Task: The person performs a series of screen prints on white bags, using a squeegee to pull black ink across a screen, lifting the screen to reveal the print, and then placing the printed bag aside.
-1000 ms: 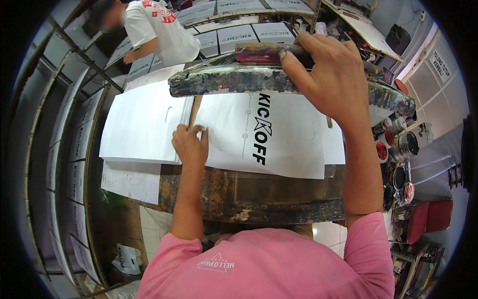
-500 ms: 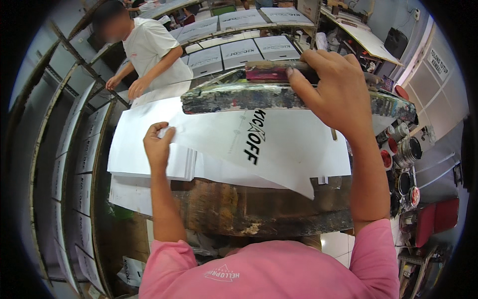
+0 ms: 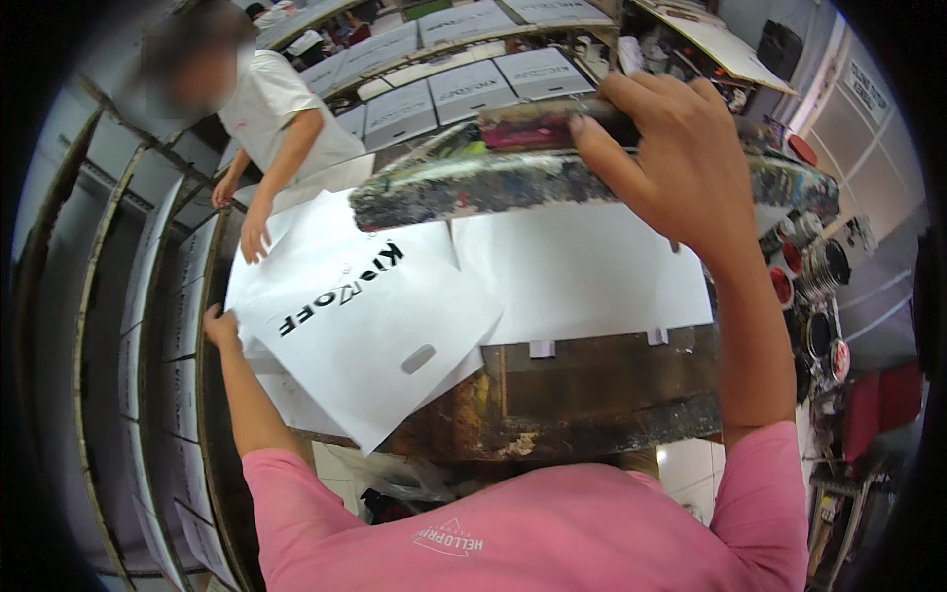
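My right hand (image 3: 681, 158) grips the top edge of a paint-smeared printing screen frame (image 3: 513, 173), lifted up off the table. Under it lies a blank white bag (image 3: 582, 271) on the stained worktable (image 3: 592, 395). My left hand (image 3: 222, 326) holds the left edge of a white plastic bag with black lettering and a cut-out handle (image 3: 365, 326), turned askew over the table's left side. It lies over a stack of more white bags.
A person in a white shirt (image 3: 286, 109) stands at the far left, one hand (image 3: 254, 235) on the white bags. Racks with printed white sheets (image 3: 464, 79) fill the back and left. Paint cans and lids (image 3: 809, 286) crowd the right.
My left hand has pulled the printed bag off the platen to the left and turned it. The screen stays raised in my right hand. The other person has leaned in closer.
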Available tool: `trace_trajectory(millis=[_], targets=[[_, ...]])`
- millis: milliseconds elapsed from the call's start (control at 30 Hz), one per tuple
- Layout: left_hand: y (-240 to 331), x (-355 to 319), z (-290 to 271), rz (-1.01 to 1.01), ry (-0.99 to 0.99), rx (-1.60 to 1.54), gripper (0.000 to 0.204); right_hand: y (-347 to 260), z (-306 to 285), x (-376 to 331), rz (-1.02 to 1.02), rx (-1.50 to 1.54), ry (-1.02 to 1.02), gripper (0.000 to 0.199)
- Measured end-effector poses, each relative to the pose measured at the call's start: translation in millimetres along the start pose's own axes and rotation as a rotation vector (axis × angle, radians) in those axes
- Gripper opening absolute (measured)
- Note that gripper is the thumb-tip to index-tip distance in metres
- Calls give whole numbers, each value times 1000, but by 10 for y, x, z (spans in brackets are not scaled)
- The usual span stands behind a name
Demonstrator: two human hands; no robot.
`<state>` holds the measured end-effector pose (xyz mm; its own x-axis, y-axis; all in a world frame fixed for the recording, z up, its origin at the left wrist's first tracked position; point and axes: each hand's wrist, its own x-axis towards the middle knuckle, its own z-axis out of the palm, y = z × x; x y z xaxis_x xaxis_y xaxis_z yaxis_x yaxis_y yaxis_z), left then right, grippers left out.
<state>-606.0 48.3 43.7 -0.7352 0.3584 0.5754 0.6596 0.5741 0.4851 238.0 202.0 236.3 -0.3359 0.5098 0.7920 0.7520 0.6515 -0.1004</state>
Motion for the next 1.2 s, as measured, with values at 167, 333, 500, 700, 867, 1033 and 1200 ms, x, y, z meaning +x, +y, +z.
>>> trace_trajectory(millis=[167,333,500,700,867,1033,1200], targets=[[2244,-1499,-7,620,157,8,48,-37,43,26,-8,-149,-46,41],[3712,-3786,-713,964,-606,-632,37,-50,-27,-7,-20,-160,-63,41],[3945,-4831,-964,1003,-919,-691,33,-45,29,-104,-1,-97,-44,44],[3720,-5216,-949,950,-988,-689,35,-43,42,-118,-33,-105,-12,45],[3567,-5110,-1035,879,-993,-504,40,-60,25,-127,-7,-120,-49,47],[3349,-5196,-961,850,-859,-389,47,-93,11,-119,-1,-99,-57,46],[3228,-5167,-921,648,-839,-423,53,-124,-12,-95,13,-89,-77,43]])
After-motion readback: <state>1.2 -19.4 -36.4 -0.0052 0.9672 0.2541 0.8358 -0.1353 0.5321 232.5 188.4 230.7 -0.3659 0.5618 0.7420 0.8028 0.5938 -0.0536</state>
